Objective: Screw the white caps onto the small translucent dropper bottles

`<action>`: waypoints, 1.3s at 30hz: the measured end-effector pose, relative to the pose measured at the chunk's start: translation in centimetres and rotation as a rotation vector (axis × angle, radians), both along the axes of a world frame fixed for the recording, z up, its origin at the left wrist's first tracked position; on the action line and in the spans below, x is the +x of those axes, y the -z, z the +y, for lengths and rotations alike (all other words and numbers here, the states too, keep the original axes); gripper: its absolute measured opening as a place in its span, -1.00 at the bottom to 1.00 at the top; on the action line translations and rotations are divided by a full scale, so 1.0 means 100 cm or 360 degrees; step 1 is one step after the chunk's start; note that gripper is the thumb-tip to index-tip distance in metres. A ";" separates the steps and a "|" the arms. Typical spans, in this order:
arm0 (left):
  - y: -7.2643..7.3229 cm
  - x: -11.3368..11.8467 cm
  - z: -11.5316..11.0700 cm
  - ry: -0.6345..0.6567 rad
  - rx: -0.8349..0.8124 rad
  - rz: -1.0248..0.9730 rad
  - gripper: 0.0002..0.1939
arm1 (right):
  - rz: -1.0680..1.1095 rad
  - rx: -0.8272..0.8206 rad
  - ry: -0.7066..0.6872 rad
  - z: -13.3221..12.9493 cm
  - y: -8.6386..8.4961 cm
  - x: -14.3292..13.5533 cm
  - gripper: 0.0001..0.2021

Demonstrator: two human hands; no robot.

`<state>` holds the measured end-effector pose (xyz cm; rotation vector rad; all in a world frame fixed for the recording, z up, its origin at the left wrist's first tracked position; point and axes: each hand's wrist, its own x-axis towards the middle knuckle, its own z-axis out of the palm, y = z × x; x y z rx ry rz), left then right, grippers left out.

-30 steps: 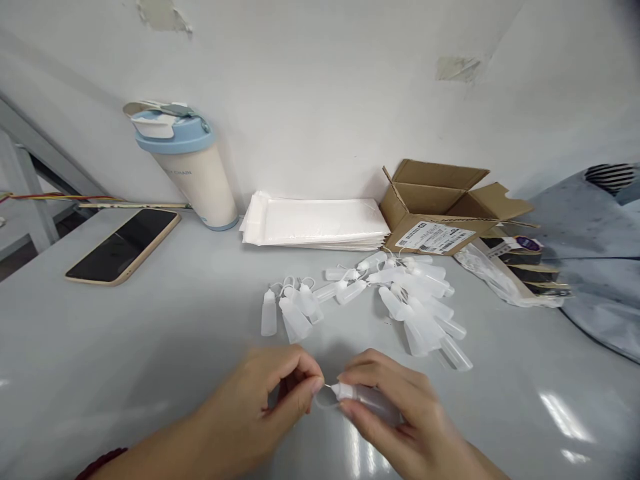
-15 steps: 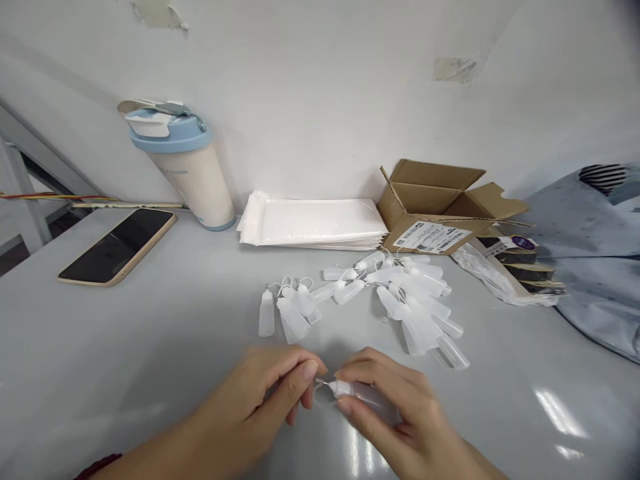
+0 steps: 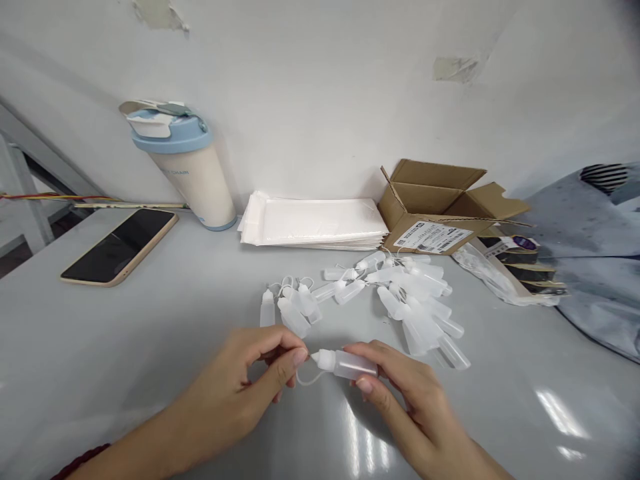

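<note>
Between thumb and fingers, my right hand (image 3: 413, 393) holds the rear half of a small translucent squeeze bottle (image 3: 347, 365), which lies nearly level with its white nozzle facing left. My left hand (image 3: 255, 380) is pinched at the nozzle's tip. A thin white strap (image 3: 311, 382) loops from the bottle's neck into those left fingers, where the small cap at its end is hidden. Just beyond my hands lie similar bottles: a small group (image 3: 295, 308) on the left and a larger heap (image 3: 417, 297) on the right.
Along the wall stand a cream tumbler (image 3: 195, 180) with a blue lid, a stack of white padded envelopes (image 3: 315, 221) and an open cardboard box (image 3: 430, 230). A phone (image 3: 120, 247) lies at left. Pale blue fabric (image 3: 595, 267) and a wrapped pack (image 3: 520, 267) are at right.
Both hands have moved slightly up and away from me with the bottle. My right-hand grip is now farther back, so the neck and more of the body show.
</note>
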<state>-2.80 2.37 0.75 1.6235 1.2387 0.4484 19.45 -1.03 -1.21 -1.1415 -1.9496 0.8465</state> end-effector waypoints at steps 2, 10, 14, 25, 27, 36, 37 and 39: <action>-0.001 0.003 -0.002 -0.0030 -0.0028 -0.0020 -0.64 | -0.0019 0.0062 0.0006 0.000 0.002 0.001 -0.77; 0.011 0.003 -0.004 0.0028 -0.0076 -0.0069 -0.65 | -0.0011 0.0105 -0.0019 0.001 0.005 0.000 -0.76; 0.015 0.001 -0.003 0.0087 -0.0042 -0.0025 -0.64 | 0.0007 0.0064 -0.0026 0.001 0.004 -0.001 -0.78; 0.009 0.001 0.000 0.0012 -0.0188 -0.0194 -0.62 | 0.0072 0.0048 -0.0030 0.002 0.005 -0.002 -0.78; 0.007 -0.001 0.003 -0.0022 -0.0191 -0.0293 -0.58 | 0.0091 0.0089 -0.0031 0.001 0.005 -0.002 -0.76; 0.001 -0.004 0.001 -0.0016 -0.0187 -0.0182 -0.68 | 0.0116 0.0161 -0.0003 0.000 0.009 -0.001 -0.72; 0.001 -0.003 0.000 -0.0029 -0.0193 -0.0171 -0.68 | 0.0123 0.0171 -0.0002 0.000 0.009 -0.001 -0.72; 0.004 0.000 -0.002 -0.0045 -0.0193 -0.0138 -0.68 | 0.0128 0.0188 0.0000 0.001 0.010 -0.001 -0.71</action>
